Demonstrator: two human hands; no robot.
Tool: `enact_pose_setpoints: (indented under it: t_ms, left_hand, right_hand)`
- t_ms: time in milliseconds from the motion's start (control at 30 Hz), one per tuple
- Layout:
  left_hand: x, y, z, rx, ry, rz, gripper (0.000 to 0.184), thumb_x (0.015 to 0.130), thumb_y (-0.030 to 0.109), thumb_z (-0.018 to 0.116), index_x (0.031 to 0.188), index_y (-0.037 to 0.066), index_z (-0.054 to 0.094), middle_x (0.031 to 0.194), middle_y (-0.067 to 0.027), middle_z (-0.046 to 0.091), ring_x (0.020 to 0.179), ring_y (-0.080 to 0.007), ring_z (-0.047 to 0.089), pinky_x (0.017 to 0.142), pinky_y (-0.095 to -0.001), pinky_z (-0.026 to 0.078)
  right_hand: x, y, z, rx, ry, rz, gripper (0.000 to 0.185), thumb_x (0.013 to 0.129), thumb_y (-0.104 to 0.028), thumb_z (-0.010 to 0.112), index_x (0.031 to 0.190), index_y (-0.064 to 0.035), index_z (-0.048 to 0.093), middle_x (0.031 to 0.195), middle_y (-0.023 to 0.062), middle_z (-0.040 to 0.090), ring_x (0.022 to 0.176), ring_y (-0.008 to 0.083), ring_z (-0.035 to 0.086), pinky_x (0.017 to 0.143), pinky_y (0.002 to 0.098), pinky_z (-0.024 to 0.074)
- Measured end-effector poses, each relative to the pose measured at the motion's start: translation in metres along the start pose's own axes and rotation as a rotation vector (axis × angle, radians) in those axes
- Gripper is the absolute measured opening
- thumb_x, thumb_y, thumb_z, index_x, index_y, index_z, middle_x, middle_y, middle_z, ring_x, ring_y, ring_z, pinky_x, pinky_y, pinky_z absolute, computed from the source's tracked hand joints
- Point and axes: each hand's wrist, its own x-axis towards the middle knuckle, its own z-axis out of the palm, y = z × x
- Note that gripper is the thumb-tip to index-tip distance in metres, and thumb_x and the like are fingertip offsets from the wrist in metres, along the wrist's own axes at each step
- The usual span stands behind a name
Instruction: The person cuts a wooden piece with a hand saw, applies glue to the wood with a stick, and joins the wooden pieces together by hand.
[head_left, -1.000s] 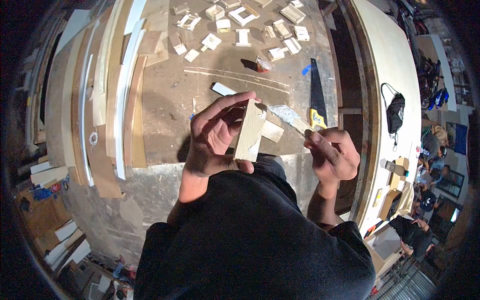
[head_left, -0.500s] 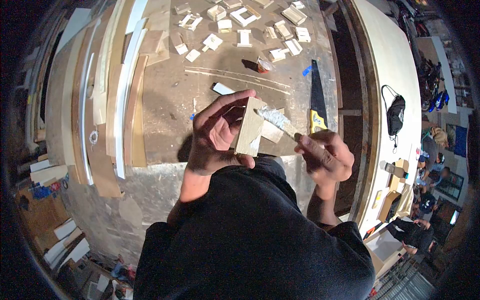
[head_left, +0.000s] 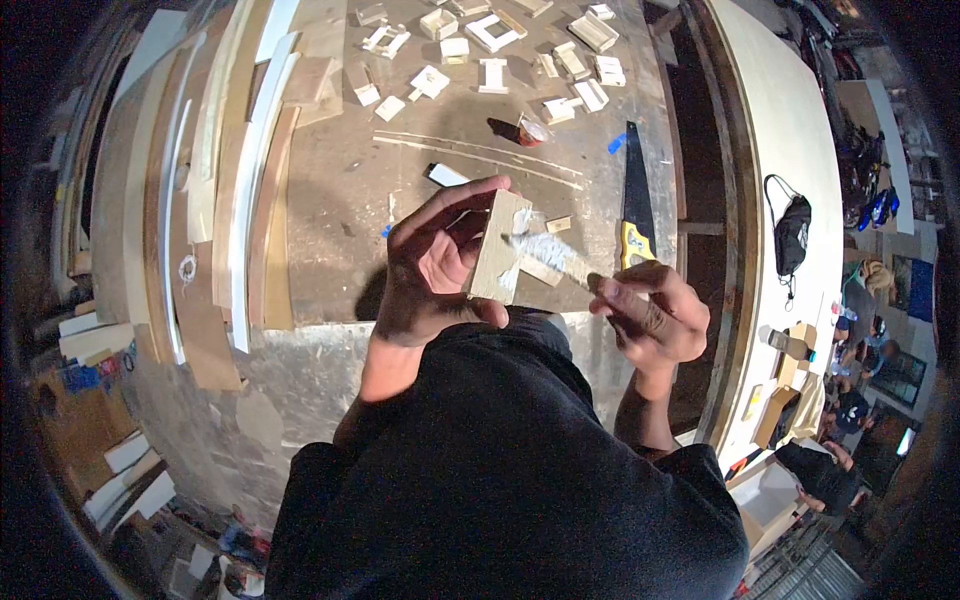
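My left hand [head_left: 432, 262] grips a small wooden block [head_left: 490, 255] between thumb and fingers, above the near edge of the workbench. White glue [head_left: 519, 225] is smeared along the block's right side. Pinched in my right hand [head_left: 655, 312] is a thin wooden stick [head_left: 575, 270], its far end thickly coated in white glue and lying against the block. Behind the stick, another pale wood piece [head_left: 540, 270] is partly hidden.
A handsaw [head_left: 637, 195] with a yellow handle lies to the right on the workbench [head_left: 330, 200]. Small wooden assemblies [head_left: 492, 75] sit at the back, before them a small cup [head_left: 531, 130] and thin strips [head_left: 470, 155]. Long boards [head_left: 235, 200] line the left. People are at far right.
The stick's coated end has moved down along the block. More white glue now shows on the block's upper right side. My left hand stays nearly in place.
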Motion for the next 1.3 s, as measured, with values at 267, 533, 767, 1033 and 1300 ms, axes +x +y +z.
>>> enact_pose_setpoints:
  t_ms: [267, 533, 767, 1033, 1300]
  left_hand:
    - [0.001, -0.003, -0.009, -0.142, -0.116, 0.041, 0.111, 0.053, 0.016, 0.1, 0.144, -0.009, 0.041, 0.132, -0.0127, 0.059, 0.123, -0.016, 0.056, 0.109, -0.0319, 0.045]
    - [-0.001, 0.001, -0.011, -0.124, -0.098, 0.035, 0.111, 0.053, 0.018, 0.1, 0.144, -0.008, 0.041, 0.13, -0.0111, 0.06, 0.121, -0.0154, 0.056, 0.108, -0.0317, 0.045]
    - [-0.005, 0.003, -0.005, -0.016, 0.003, -0.038, 0.124, 0.047, 0.044, 0.1, 0.142, -0.011, 0.043, 0.137, -0.0171, 0.057, 0.126, -0.0236, 0.056, 0.106, -0.0402, 0.047]
    - [-0.003, 0.0, -0.014, -0.112, -0.136, 0.048, 0.111, 0.054, 0.015, 0.1, 0.145, -0.008, 0.04, 0.133, -0.0131, 0.059, 0.123, -0.0176, 0.057, 0.107, -0.0329, 0.046]
    - [0.0, 0.007, -0.027, 0.188, -0.381, 0.119, 0.098, 0.056, 0.017, 0.098, 0.141, 0.0, 0.053, 0.135, -0.0126, 0.06, 0.12, -0.0195, 0.058, 0.096, -0.0332, 0.046]
  right_hand:
    - [-0.002, 0.012, 0.008, -0.055, 0.102, 0.043, 0.04, 0.065, 0.0, 0.082, 0.103, -0.011, 0.08, 0.076, 0.0034, 0.065, 0.064, 0.0144, 0.066, 0.057, 0.0258, 0.0527]
    - [-0.003, 0.017, 0.005, 0.09, 0.066, -0.048, 0.026, 0.067, 0.011, 0.079, 0.091, 0.0013, 0.077, 0.073, 0.008, 0.065, 0.061, 0.0164, 0.066, 0.054, 0.0249, 0.0518]
    - [-0.003, 0.023, 0.007, -0.092, 0.005, -0.094, 0.038, 0.07, 0.014, 0.077, 0.105, -0.0011, 0.077, 0.074, 0.0072, 0.066, 0.062, 0.0164, 0.066, 0.056, 0.025, 0.052]
    - [-0.004, 0.023, -0.005, 0.075, 0.127, 0.102, 0.015, 0.077, -0.001, 0.08, 0.089, 0.003, 0.072, 0.073, 0.0079, 0.067, 0.06, 0.0155, 0.066, 0.053, 0.0265, 0.0515]
    - [0.006, 0.027, -0.01, 0.825, -0.022, 0.931, 0.022, 0.097, -0.014, 0.062, 0.08, -0.0005, 0.061, 0.053, 0.0001, 0.05, 0.038, 0.0077, 0.048, 0.035, 0.0241, 0.0393]
